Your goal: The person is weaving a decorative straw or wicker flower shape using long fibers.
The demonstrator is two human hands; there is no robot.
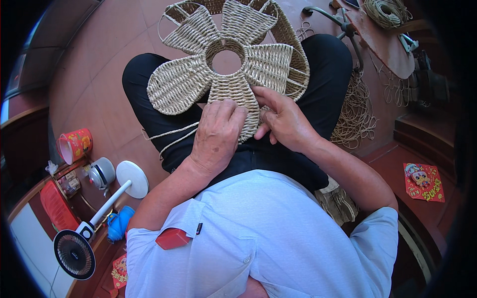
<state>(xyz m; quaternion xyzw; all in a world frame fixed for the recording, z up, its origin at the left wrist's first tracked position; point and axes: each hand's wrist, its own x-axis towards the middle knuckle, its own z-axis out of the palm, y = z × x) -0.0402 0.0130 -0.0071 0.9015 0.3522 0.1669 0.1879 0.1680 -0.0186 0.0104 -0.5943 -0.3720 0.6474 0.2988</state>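
A flower-shaped woven straw piece (227,40) lies across my lap, its petals spread round a ring with a hole in the middle. Thin wire loops show bare at the ends of some petals. My left hand (218,131) is closed over the left side of the petal nearest me, fingertips bent down and partly hidden. At that petal's right edge, my right hand (285,119) grips with bent fingers, some tips out of sight behind the weave. Loose pale cord (181,131) runs leftward from beside my left hand over my dark trousers.
Coils of cord (354,116) lie on the floor at the right, with a rope bundle (387,12) farther back. To the left stand a white fan (74,253), a blue jug (119,223), a metal pot (101,173) and a red bucket (77,145).
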